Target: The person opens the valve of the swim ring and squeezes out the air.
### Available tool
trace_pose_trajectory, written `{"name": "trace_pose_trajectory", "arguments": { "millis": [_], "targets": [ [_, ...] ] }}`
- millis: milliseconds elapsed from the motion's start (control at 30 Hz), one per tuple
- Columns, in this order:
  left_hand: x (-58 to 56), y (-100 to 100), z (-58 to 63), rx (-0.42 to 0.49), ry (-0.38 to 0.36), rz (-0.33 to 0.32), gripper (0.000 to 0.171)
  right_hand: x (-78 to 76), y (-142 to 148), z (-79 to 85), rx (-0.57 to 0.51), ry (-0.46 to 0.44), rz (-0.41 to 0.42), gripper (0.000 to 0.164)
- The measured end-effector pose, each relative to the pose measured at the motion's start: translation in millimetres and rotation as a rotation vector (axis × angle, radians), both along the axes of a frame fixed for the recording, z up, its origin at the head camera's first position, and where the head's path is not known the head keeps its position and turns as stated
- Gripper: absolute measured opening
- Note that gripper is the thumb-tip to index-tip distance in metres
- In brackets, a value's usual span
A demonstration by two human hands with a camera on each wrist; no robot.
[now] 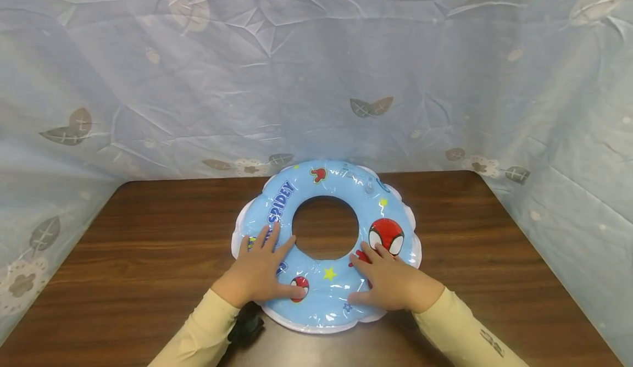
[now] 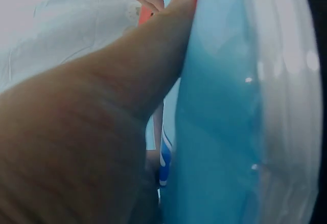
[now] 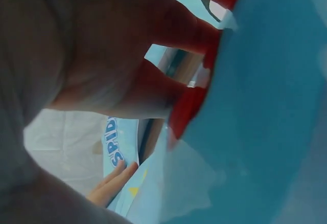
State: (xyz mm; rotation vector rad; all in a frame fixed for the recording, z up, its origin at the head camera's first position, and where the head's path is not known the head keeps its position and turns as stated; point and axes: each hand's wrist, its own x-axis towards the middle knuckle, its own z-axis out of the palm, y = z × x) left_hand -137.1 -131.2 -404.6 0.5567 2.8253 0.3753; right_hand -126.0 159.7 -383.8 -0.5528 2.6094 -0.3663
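A light blue inflatable swim ring (image 1: 316, 312) with a white scalloped edge, red masked faces and yellow stars lies on the wooden table. My left hand (image 1: 258, 271) rests on its near left part, fingers spread and straight. On the near right part, my right hand (image 1: 393, 282) lies with its fingers spread, close to a large red masked face. In the left wrist view the thumb (image 2: 168, 24) touches the blue swim ring (image 2: 219, 106). The right wrist view shows fingertips pressing on the swim ring (image 3: 255, 111), with the left hand (image 3: 115, 183) beyond.
The brown wooden table (image 1: 148, 257) extends to both sides of the ring. A pale leaf-patterned cloth (image 1: 316, 81) hangs behind and along both sides. A small black object (image 1: 245, 326) sits by the left wrist near the front of the table.
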Motion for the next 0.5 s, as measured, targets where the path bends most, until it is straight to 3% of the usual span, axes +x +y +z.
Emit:
{"name": "trace_pose_trajectory", "arguments": {
  "millis": [500],
  "targets": [
    [1.0, 4.8, -1.4, -0.015, 0.007, 0.007, 0.11, 1.1, -3.6, -6.0, 0.041, 0.03, 0.004, 0.095]
  ]
}}
